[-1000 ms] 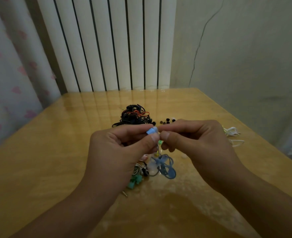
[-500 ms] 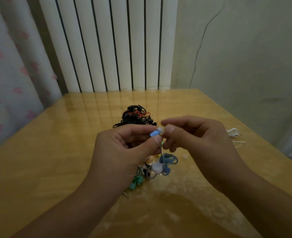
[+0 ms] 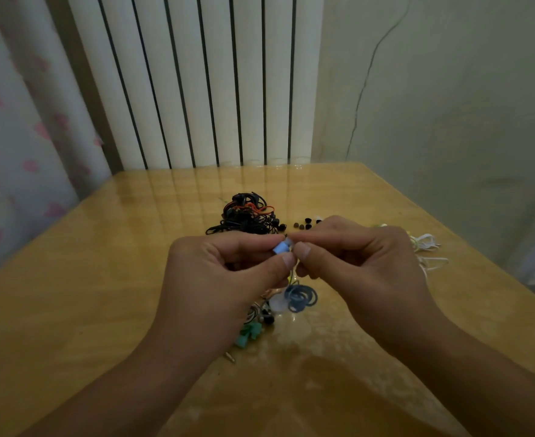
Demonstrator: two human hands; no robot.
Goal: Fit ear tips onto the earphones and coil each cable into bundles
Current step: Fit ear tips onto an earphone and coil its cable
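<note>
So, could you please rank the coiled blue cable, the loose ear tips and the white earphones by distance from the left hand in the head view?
1. Coiled blue cable, just below the left hand.
2. Small loose ear tips, beyond it.
3. White earphones, far right.

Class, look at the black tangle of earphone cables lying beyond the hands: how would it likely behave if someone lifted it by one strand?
The black cable tangle would probably sag and hang floppy, as its thin strands loop loosely. It likely comes up as one clump, since the loops look knotted together with orange strands. It seems light, being only thin wire on the table.
</note>
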